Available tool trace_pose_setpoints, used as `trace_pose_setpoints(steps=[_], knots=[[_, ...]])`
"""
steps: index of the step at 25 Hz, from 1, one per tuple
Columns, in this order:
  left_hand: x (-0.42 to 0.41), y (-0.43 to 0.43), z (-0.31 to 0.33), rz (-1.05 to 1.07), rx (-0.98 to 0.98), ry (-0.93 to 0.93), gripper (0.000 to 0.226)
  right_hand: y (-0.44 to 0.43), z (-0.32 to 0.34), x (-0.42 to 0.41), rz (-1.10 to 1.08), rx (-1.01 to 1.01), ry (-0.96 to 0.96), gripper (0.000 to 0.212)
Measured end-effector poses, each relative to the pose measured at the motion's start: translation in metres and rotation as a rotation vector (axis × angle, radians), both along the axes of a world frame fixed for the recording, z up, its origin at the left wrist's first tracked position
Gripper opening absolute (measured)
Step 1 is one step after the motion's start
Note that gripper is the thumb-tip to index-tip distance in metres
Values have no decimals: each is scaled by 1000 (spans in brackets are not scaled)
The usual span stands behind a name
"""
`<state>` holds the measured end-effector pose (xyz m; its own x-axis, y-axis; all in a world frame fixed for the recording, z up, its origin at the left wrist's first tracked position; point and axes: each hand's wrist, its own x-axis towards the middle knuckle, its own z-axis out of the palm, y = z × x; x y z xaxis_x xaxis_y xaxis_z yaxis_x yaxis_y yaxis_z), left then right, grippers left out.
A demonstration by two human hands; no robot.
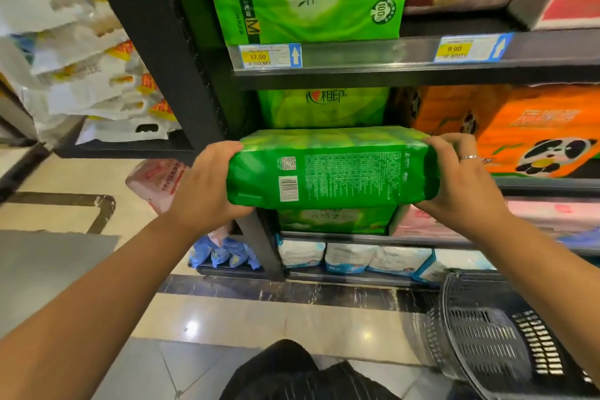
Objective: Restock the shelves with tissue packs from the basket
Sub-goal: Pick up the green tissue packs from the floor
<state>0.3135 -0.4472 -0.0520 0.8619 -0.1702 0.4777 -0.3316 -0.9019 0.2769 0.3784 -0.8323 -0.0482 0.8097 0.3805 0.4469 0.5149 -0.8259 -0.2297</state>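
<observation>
**Two hands, one green pack, level with the middle shelf**

One green tissue pack [331, 169] was held flat in the air, barcode side towards the camera, in front of the middle shelf [552, 183]; a second green pack [324, 107] stood at the back of that bay; whether the held pack's far edge had reached the shelf board could not be told.

The step in hand looked like sliding it in. To do that well, the pack wanted keeping level and square to the bay; it had to pass between the black post [168, 42] on the left and the orange panda pack [535, 133] on the right, then go straight back until it met the one behind. The wrapping looked soft, so a hard squeeze from the ends risked buckling it; an even push from both sides seemed wiser. The price rail [367, 53] above left limited room, so tipping the front up would probably have snagged.

The left hand [207, 182] gripped the left end, fingers wrapped round it; the right hand [461, 178], a ring [469, 157] on one finger, clasped the right end, fingers curled over the top edge; neither hand was slack.

The basket [506, 334] stood on the floor [324, 318] at lower right, well apart from the pack; its contents could not be made out.
</observation>
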Motion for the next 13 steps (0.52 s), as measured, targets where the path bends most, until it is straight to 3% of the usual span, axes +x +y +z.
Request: trace_pose_setpoints(steps=[5,13], knots=[[34,7,-28,-59,35,-44,85,1,-30,32,-5,33,-47,94],[81,23,-39,-58,19,67,99,20,-50,74,-57,38,19,105]])
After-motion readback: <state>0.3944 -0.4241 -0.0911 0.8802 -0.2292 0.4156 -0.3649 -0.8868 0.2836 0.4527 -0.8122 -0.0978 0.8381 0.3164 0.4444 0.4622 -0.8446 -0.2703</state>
